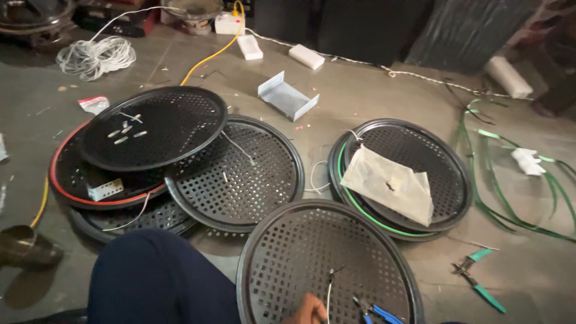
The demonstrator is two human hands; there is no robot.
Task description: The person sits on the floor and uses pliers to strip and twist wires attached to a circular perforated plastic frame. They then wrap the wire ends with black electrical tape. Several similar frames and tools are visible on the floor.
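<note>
Fingers of one hand [306, 312] pinch a wire [329, 294] over the nearest of six grilles [288, 258].

one hand [306, 311] low, fingers curled

This is a workshop where speaker parts are put together, with the work done on a bare concrete floor [372, 96]. Round black perforated grilles [234, 174] lie in overlapping stacks across the middle of the frame. A coil of white cable [96, 57] sits at upper left, a bent metal bracket [287, 96] at upper centre, and green strapping [510, 180] trails down the right side. Green-handled pliers [479, 279] lie at lower right, and blue-handled pliers [375, 311] rest on the nearest grille.
</note>
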